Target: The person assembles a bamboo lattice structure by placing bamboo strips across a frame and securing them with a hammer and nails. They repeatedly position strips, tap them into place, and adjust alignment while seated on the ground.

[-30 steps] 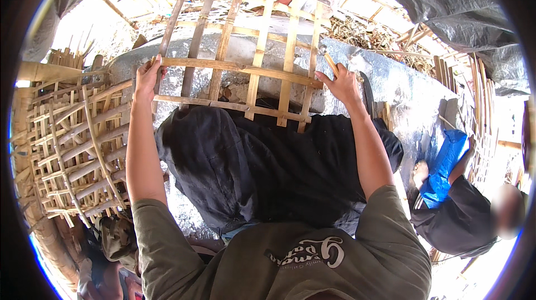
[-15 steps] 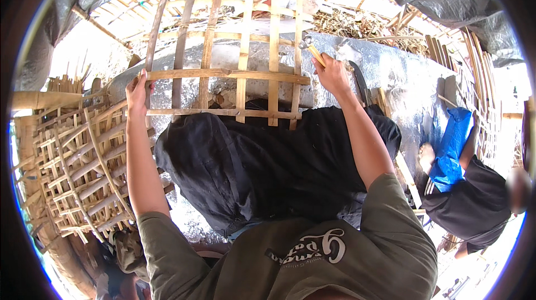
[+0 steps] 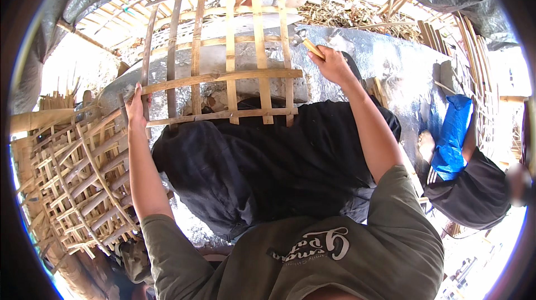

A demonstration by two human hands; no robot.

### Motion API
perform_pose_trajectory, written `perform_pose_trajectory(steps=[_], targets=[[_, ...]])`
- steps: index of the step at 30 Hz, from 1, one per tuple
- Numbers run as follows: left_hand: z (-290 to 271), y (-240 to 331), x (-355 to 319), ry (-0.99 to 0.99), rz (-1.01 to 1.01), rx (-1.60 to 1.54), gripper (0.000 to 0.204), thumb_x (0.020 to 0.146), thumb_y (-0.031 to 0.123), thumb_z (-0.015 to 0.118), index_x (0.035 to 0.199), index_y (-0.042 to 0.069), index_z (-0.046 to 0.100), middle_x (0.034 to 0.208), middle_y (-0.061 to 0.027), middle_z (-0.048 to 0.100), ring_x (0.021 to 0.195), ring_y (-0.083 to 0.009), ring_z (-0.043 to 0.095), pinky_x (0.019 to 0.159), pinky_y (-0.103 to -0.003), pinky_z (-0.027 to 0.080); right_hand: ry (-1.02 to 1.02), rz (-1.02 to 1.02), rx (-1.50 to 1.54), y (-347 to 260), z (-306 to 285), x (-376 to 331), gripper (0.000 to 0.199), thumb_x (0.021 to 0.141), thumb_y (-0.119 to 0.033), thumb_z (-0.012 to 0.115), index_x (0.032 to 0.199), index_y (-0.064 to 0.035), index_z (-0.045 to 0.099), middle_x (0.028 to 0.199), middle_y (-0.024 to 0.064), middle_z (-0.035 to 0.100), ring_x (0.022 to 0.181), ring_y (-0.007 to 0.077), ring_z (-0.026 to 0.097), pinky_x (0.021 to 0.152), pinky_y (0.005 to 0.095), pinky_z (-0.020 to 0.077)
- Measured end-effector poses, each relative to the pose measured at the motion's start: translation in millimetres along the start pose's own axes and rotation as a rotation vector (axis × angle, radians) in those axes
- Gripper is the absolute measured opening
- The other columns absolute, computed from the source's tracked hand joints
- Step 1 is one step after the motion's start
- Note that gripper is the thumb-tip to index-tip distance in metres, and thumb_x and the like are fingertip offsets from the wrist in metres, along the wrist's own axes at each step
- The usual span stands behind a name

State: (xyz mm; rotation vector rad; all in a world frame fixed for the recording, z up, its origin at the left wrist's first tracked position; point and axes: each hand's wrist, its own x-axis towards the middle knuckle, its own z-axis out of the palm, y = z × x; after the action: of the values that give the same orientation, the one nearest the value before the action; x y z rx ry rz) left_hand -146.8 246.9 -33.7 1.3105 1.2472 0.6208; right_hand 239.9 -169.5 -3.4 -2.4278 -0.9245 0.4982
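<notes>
A bamboo lattice [image 3: 230, 54] of crossed slats stands in front of my knees, its near edge against my dark trousers. My left hand [image 3: 135, 108] is closed round the lattice's left side, by the end of a crosspiece. In my right hand [image 3: 331, 65] is a hammer [image 3: 311, 48], gripped by its yellowish handle. The metal head points up and to the left, beside the lattice's right-hand slat. Whether the head touches the slat, I cannot tell.
Other woven bamboo panels [image 3: 84, 171] are stacked at the left. A dark curved blade [image 3: 353, 65] lies beyond my right wrist. Bamboo scraps [image 3: 357, 16] are heaped at the back. Another person [image 3: 469, 194] sits at the right near a blue bundle [image 3: 453, 132].
The view has shifted a little. The lattice's far edge appears lower and farther left, and its left side has dropped slightly with my left hand. The hammer stays beside the right-hand slat.
</notes>
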Motion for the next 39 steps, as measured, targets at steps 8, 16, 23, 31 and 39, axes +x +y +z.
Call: perform_pose_trajectory(steps=[8, 16, 23, 31, 39], targets=[[9, -31, 9, 0.072, -0.084, 0.001, 0.041, 0.092, 0.045, 0.065, 0.09, 0.005, 0.066, 0.069, -0.0048, 0.064, 0.055, -0.0106, 0.057, 0.051, -0.024, 0.044, -0.178, 0.177, -0.049, 23, -19, 13, 0.039, 0.092, -0.04, 0.062, 0.111, -0.0059, 0.061, 0.08, 0.0178, 0.068, 0.073, 0.0307, 0.068, 0.067, 0.0438, 0.0509], [10, -43, 13, 0.113, -0.068, 0.04, 0.046, 0.089, 0.05, 0.067, 0.09, 0.005, 0.065, 0.067, -0.0051, 0.063, 0.054, -0.0101, 0.056, 0.05, -0.024, 0.044, -0.348, 0.244, 0.037, 47, 5, 33, 0.043, 0.089, -0.033, 0.065, 0.115, 0.0011, 0.062, 0.07, 0.0125, 0.061, 0.05, 0.0169, 0.059, 0.042, 0.0331, 0.0484], [21, -47, 15, 0.097, -0.034, 0.074, 0.044, 0.089, 0.049, 0.068, 0.089, 0.005, 0.065, 0.068, -0.0055, 0.064, 0.054, -0.0099, 0.056, 0.05, -0.024, 0.044, -0.406, 0.098, -0.441, 79, 21, 76, 0.034, 0.097, -0.036, 0.054, 0.113, -0.0079, 0.065, 0.081, 0.0153, 0.068, 0.063, 0.0198, 0.064, 0.049, 0.0332, 0.0477], [15, -60, 19, 0.098, -0.053, 0.032, 0.043, 0.088, 0.049, 0.069, 0.09, 0.007, 0.066, 0.067, -0.0042, 0.062, 0.052, -0.0091, 0.053, 0.049, -0.024, 0.042, -0.532, 0.193, -0.302, 46, -2, 64, 0.037, 0.099, -0.043, 0.053, 0.121, -0.0156, 0.063, 0.072, -0.0052, 0.045, 0.054, 0.0053, 0.035, 0.047, 0.0248, 0.0315], [4, -59, 26, 0.14, -0.087, 0.007, 0.041, 0.088, 0.048, 0.07, 0.091, 0.007, 0.065, 0.068, -0.0055, 0.064, 0.051, -0.0096, 0.052, 0.049, -0.025, 0.042, -0.474, 0.175, 0.102, 29, -6, 46, 0.044, 0.094, -0.043, 0.059, 0.12, -0.0072, 0.062, 0.07, 0.0021, 0.055, 0.057, 0.0097, 0.048, 0.049, 0.0285, 0.0409]])
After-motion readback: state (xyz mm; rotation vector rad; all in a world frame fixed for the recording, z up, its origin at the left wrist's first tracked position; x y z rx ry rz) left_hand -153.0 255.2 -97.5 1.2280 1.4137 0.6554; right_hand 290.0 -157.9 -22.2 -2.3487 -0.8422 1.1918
